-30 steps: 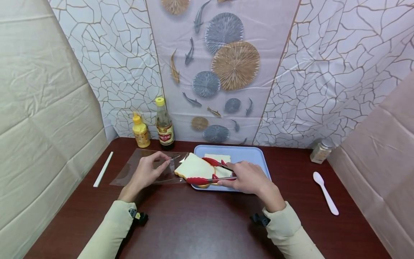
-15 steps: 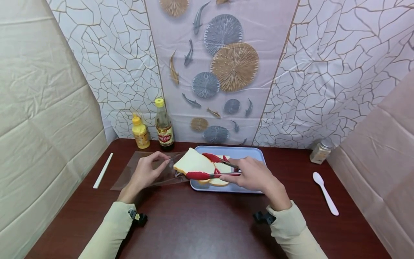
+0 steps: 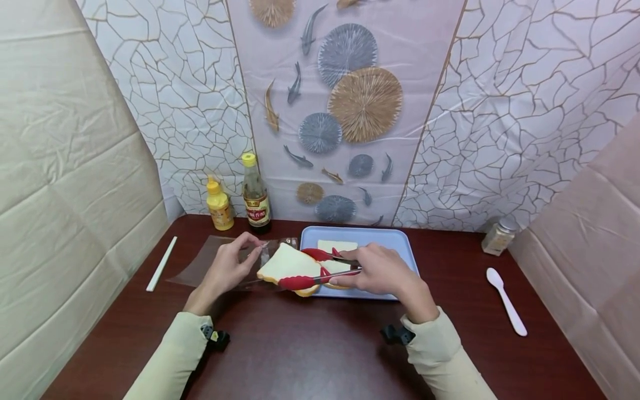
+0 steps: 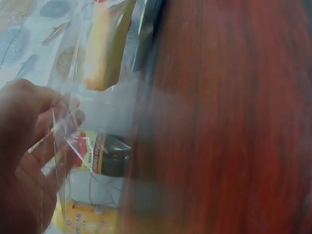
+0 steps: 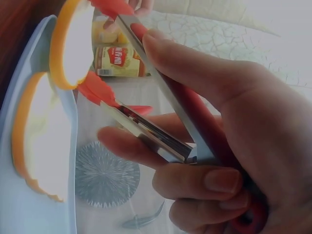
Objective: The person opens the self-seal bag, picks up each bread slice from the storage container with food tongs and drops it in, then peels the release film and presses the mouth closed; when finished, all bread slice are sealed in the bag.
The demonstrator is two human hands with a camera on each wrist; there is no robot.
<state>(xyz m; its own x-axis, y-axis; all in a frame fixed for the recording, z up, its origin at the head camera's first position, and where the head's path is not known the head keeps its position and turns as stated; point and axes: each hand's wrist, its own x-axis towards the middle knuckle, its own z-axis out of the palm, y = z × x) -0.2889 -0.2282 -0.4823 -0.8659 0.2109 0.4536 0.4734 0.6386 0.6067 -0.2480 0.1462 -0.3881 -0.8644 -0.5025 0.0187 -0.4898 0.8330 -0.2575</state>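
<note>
My right hand (image 3: 377, 269) grips a pair of metal tongs (image 5: 136, 127) with red tips, fingers curled round the handle. Between those tips is a crusted bread slice (image 3: 287, 263), tilted and overlapping the tray's left edge. A clear plastic bag (image 3: 197, 269) lies to the left, its edge pinched between the thumb and fingers of my left hand (image 3: 227, 266). In the left wrist view the slice (image 4: 105, 46) shows edge-on behind the clear film, just above the fingertips. More bread (image 5: 41, 141) rests on the light blue tray (image 3: 382, 236).
At the back left stand a yellow squeeze bottle (image 3: 220, 210) and a dark sauce bottle (image 3: 256, 203) with a yellow cap. A white stick (image 3: 161, 264) lies at the far left. On the right are a white spoon (image 3: 507, 303) and a seasoning jar (image 3: 499, 237).
The tongs and bread slice swing slightly right and up, then shift left and down toward my left hand, further over the bag. My left hand stays nearly in place, still pinching the film.
</note>
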